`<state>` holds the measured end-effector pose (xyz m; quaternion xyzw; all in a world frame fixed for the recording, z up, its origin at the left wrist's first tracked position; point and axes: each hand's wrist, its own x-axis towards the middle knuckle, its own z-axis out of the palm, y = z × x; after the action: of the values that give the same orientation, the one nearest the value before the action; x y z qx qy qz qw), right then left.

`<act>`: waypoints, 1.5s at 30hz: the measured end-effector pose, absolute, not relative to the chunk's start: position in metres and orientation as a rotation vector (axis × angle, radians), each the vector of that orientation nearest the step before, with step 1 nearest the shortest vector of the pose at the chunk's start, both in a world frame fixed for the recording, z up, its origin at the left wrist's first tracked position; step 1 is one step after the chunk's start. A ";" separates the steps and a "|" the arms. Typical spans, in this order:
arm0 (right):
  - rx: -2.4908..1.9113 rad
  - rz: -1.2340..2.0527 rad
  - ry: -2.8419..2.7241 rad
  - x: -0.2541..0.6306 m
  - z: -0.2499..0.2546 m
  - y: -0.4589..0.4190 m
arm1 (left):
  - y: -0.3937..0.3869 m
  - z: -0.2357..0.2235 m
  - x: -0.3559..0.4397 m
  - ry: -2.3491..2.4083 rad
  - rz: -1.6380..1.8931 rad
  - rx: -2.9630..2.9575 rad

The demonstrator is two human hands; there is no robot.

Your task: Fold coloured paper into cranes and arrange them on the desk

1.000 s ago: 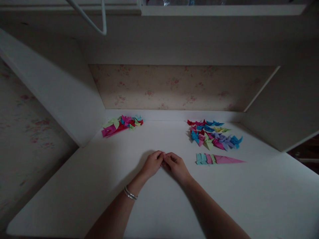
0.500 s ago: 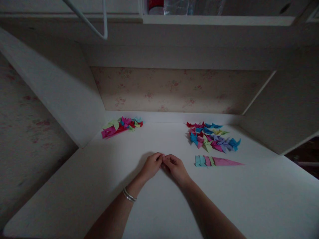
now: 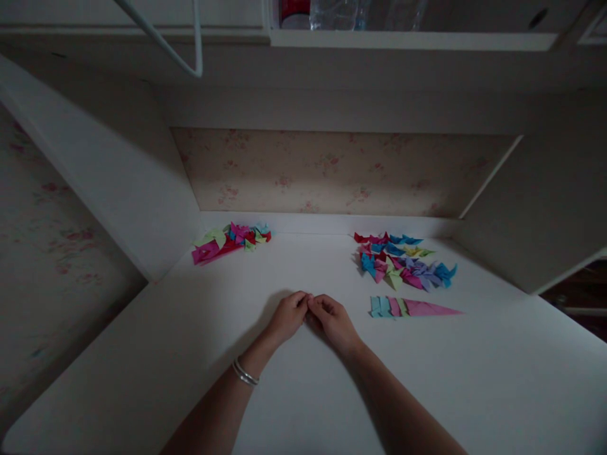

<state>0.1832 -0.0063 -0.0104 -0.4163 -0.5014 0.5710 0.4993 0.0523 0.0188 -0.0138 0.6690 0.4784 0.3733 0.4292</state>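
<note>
Above the white tabletop (image 3: 303, 392), near its middle, your left hand (image 3: 289, 316) and right hand (image 3: 334, 322) meet at the fingertips, thumbs and fingers drawn into narrow pinches; whether anything lies between them cannot be told. The folded paper strip (image 3: 429, 308), teal, pink and green, tapering to a point, lies beside your right hand, apart from it. Behind it is the right-hand group of folded papers (image 3: 424, 272); the left-hand group (image 3: 239, 232) lies near the back edge. For fine fingertip work, a light, even pinch and steady wrists probably serve best; hard pressure could crease thin paper.
</note>
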 end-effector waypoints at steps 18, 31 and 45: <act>-1.035 1.337 -1.277 0.186 -0.014 -0.005 | 0.019 -0.015 0.053 1.186 0.938 1.691; -1.094 1.282 -1.298 0.186 -0.018 -0.005 | 0.019 -0.015 0.052 1.200 0.939 1.696; -1.066 1.320 -1.292 0.185 -0.015 -0.006 | 0.018 -0.013 0.052 1.220 0.926 1.716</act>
<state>0.1851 -0.0060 -0.0150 -0.4376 -0.5303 0.5420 0.4833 0.0518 0.0182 -0.0132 0.6810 0.4841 0.3676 0.4085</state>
